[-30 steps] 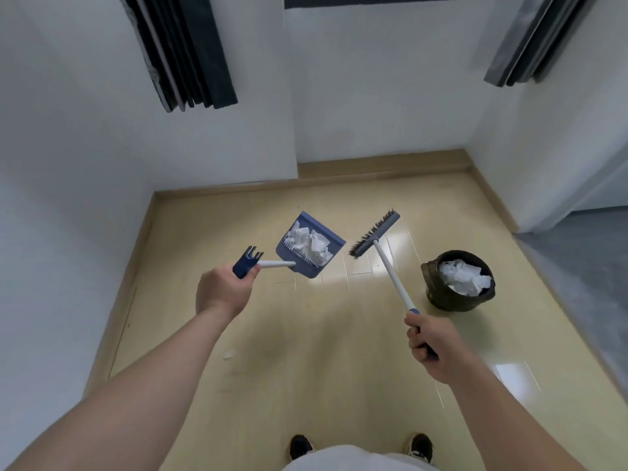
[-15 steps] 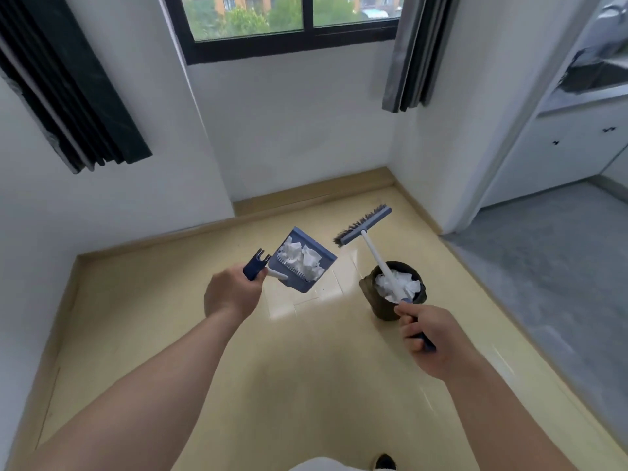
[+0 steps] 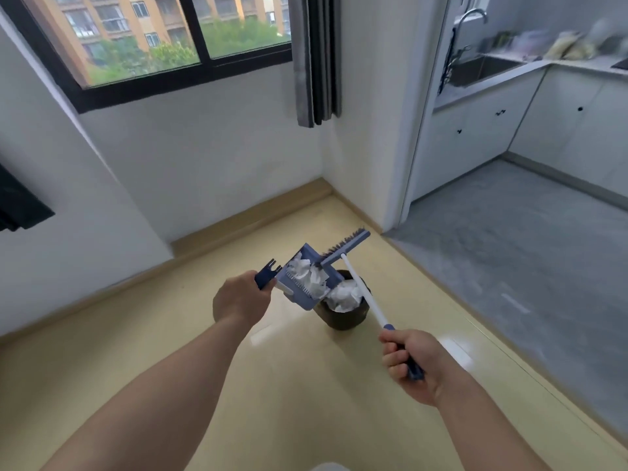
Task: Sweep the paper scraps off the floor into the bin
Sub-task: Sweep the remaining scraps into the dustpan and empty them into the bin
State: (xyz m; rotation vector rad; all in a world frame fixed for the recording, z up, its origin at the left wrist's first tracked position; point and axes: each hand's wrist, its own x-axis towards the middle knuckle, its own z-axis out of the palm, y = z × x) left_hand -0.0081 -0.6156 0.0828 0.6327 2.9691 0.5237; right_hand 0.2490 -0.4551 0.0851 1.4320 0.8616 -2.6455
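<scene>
Dustpan [image 3: 307, 278] now over one bin [image 3: 343, 316], two hands, one broom [image 3: 353, 266]

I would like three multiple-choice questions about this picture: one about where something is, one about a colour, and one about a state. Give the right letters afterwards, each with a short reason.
1. Where is the dustpan held?
A. flat on the floor
B. in the air next to the bin, partly in front of it
C. on the kitchen counter

2. What colour is the broom shaft?
A. white
B. red
C. green

3. What is the state of the dustpan?
A. empty
B. holding paper scraps
C. broken in two

Answers:
1 B: the left hand holds it raised, and it overlaps the bin's left rim.
2 A: the shaft is white, with a blue grip in the right hand.
3 B: crumpled white paper lies in the pan, and more is in the bin.
</scene>
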